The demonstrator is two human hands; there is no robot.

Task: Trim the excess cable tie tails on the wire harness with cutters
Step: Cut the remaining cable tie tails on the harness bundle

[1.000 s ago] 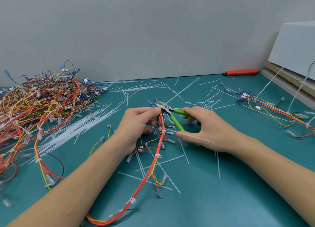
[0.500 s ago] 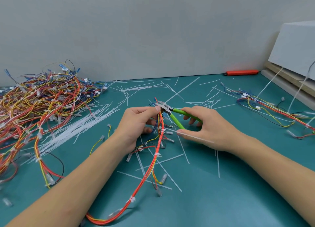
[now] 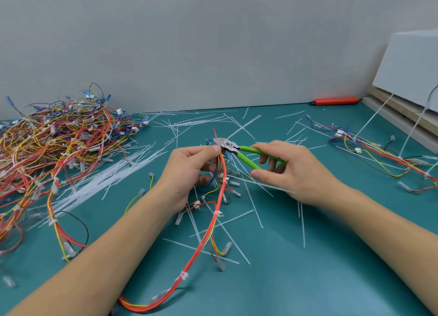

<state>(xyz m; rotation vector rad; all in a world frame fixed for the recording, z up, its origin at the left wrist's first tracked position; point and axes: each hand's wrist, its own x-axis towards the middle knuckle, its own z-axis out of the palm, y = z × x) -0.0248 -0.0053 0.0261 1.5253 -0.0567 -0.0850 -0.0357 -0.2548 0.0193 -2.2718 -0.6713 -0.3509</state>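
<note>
Our left hand [image 3: 187, 171] pinches the wire harness [image 3: 219, 197]; our right hand [image 3: 291, 173] curls its fingers round the green-handled cutters [image 3: 239, 151] at its top.

Two hands were in view, the left hand [image 3: 189, 171] and the right hand [image 3: 291, 173]. One pair of green-handled cutters [image 3: 239, 151] sat in the right hand. One wire harness [image 3: 214, 221] ran from the left hand toward six o'clock. One big heap of harnesses [image 3: 54, 149] lay at nine o'clock on the counter [image 3: 308, 268], too tangled to count. One more harness [image 3: 369, 154] lay at three o'clock. One red tool [image 3: 335, 101] lay at one o'clock, and one white box [image 3: 412, 62] at two o'clock. Loose white tie tails [image 3: 253, 204] numbered dozens, beyond exact counting.
</note>
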